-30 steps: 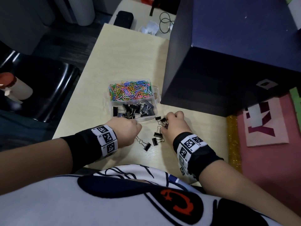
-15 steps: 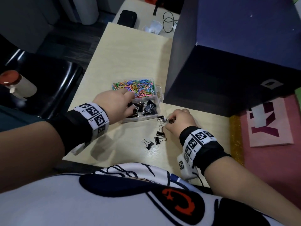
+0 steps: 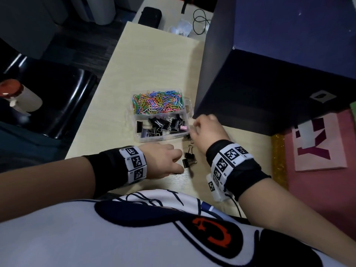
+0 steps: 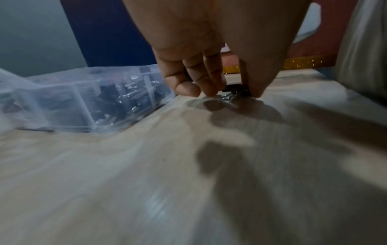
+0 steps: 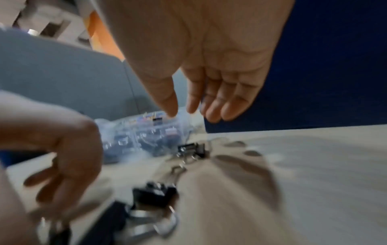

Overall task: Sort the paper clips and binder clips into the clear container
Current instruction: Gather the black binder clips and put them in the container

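Note:
The clear container point(image 3: 134, 117) stands mid-table, with coloured paper clips point(image 3: 158, 103) in its far compartment and black binder clips point(image 3: 163, 126) in its near one. In front of it my left hand point(image 3: 174, 163) reaches down to the table, and in the left wrist view the left hand point(image 4: 232, 94) pinches a black binder clip point(image 4: 233, 90) between fingers and thumb. My right hand point(image 3: 194, 126) hovers at the container's right corner. In the right wrist view its fingers point(image 5: 228, 106) are spread and hold nothing. Three loose binder clips point(image 3: 189, 156) point(image 3: 187, 163) point(image 3: 187, 136) lie between the hands.
A large dark blue box point(image 3: 269, 83) stands right of the container, close behind my right hand. A gold glitter strip point(image 3: 278, 158) and a pink sheet point(image 3: 319, 141) lie to the right. A black chair point(image 3: 54, 97) is left of the table. The table's front edge is near my body.
My left hand has drawn back from the container to a loose binder clip near the front edge. My right hand has risen to the container's right corner and opened.

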A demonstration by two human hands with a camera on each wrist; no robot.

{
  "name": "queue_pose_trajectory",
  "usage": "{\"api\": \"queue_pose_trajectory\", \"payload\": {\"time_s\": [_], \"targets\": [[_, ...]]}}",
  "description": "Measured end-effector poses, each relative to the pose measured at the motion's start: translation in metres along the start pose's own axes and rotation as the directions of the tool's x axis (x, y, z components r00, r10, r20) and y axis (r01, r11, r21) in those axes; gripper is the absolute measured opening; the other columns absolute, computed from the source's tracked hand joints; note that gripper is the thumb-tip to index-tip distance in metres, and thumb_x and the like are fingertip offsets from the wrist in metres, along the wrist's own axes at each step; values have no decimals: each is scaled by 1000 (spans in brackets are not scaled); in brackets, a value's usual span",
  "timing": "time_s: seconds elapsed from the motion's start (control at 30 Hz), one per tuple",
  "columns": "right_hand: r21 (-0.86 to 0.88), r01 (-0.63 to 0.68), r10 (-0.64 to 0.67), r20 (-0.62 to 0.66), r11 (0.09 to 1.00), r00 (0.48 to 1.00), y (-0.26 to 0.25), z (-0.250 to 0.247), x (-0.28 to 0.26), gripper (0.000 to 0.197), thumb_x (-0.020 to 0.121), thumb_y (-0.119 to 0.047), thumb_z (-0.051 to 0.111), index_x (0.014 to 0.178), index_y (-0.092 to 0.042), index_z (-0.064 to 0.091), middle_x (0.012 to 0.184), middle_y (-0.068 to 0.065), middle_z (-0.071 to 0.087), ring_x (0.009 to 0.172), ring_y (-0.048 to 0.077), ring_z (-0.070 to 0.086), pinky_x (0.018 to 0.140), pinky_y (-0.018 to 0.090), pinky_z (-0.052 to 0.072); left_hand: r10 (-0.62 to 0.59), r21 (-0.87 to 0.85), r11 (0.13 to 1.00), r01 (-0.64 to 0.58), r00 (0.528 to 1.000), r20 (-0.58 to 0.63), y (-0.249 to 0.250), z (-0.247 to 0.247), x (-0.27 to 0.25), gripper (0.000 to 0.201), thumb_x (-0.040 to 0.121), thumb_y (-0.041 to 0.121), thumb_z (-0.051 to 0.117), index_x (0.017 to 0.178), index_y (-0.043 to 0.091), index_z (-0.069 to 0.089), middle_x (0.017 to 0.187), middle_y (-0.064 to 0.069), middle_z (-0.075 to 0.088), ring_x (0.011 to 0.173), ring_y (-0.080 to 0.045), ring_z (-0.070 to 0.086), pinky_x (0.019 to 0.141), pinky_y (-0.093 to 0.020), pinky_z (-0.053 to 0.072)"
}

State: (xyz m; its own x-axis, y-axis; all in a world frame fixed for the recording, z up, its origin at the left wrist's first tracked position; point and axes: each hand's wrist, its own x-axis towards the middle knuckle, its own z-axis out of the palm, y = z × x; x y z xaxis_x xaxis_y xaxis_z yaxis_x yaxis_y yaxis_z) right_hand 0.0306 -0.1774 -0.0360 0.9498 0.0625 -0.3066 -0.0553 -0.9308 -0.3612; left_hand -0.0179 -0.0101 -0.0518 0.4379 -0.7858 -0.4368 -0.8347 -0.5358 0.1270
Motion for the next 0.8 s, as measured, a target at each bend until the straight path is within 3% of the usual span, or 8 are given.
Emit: {"api": "queue_pose_trajectory", "payload": {"time_s": [0.07, 0.17, 0.37, 0.6, 0.7, 0.8], "targets": [[-76, -32, 42, 134, 997, 990, 6, 8, -3, 33, 88, -36, 58, 118, -21, 53, 122, 4, 43, 109, 27, 53, 89, 32, 42, -2, 24, 1000, 1, 1000, 26, -3, 4, 2, 31, 96, 31, 41, 127, 30, 41, 119, -5, 42, 107, -27, 46, 72, -37, 45], [-90, 11, 7, 192, 996, 981, 10, 19, -9, 39, 88, -36, 58, 122, -22, 48, 123, 5, 38, 111, 29, 49, 93, 36, 44, -63, 22, 998, 61, 995, 80, -7, 6, 3, 28, 97, 30, 39, 124, 23, 43, 117, -9, 45, 105, -30, 49, 74, -38, 47], [-81, 51, -37, 167, 995, 985, 10, 26, -13, 25, 91, -22, 51, 116, -18, 52, 113, 7, 39, 99, 29, 54, 85, 37, 49, -154, -21, 987, 158, 980, 128, -6, 6, 4, 28, 94, 22, 40, 121, 15, 43, 113, -12, 47, 99, -33, 52, 75, -42, 50], [18, -79, 77, 113, 997, 991, 16, 14, -6, 14, 83, -16, 60, 97, -18, 60, 110, 4, 49, 91, 23, 57, 78, 23, 42, -209, -63, 975, 214, 975, 81, -11, -4, 5, 26, 93, 15, 42, 118, 11, 46, 114, -9, 52, 101, -32, 55, 78, -38, 47], [50, -112, 108, 72, 992, 992, 14, 3, -1, 7, 85, -18, 62, 92, -19, 61, 110, 4, 55, 94, 21, 57, 76, 20, 37, -253, -160, 958, 239, 965, -68, -18, -8, -1, 27, 92, 19, 40, 116, 12, 51, 112, -9, 54, 96, -31, 57, 76, -37, 50], [148, -45, 54, -52, 988, 997, 3, -11, -1, 8, 84, -22, 65, 92, -19, 63, 103, 0, 56, 87, 18, 54, 73, 18, 34, -270, -255, 949, 186, 897, -350, -30, -14, -11, 31, 83, 29, 37, 99, 15, 59, 94, -8, 61, 78, -31, 62, 60, -39, 54]]}}
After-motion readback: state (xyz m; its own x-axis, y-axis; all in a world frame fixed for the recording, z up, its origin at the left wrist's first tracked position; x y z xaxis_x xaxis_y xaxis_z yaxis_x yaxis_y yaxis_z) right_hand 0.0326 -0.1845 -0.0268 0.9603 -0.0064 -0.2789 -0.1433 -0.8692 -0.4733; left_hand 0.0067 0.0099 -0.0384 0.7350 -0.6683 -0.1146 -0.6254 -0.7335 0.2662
